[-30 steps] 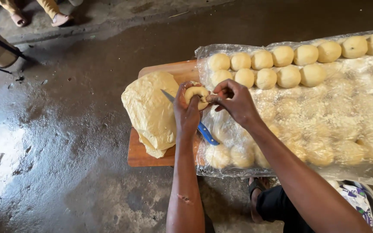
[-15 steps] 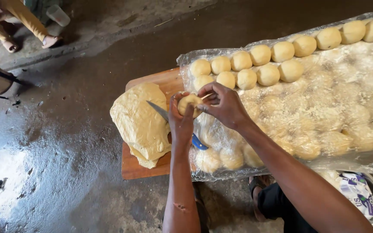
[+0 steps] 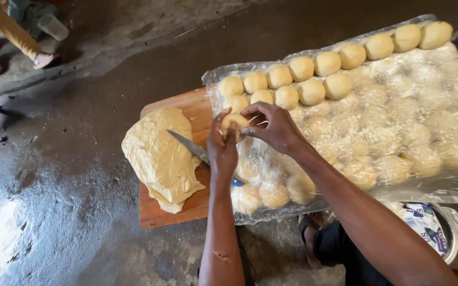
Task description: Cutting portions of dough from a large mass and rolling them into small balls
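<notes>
My left hand (image 3: 221, 148) cups a small dough ball (image 3: 233, 122) from below, and my right hand (image 3: 274, 126) pinches it from the right. Both hands hover over the near left end of a plastic-covered tray (image 3: 451, 190). A knife (image 3: 189, 145) with a blue handle lies on the wooden board (image 3: 197, 204), its handle partly hidden under my left wrist. A large flat slab of dough (image 3: 160, 156) rests on the board's left side. Two rows of shaped dough balls (image 3: 314, 71) sit on top of the plastic along the tray's far edge.
More dough balls lie under the plastic sheet (image 3: 398, 132). A metal pot (image 3: 441, 230) with a printed bag in it stands at the lower right. Another person's sandalled feet (image 3: 38, 58) are at the top left on the wet concrete floor (image 3: 54, 222). My own foot (image 3: 308, 225) shows below the tray.
The view has shifted slightly. My hands keep working the same dough ball, which has moved a little away from the board toward the tray's rows.
</notes>
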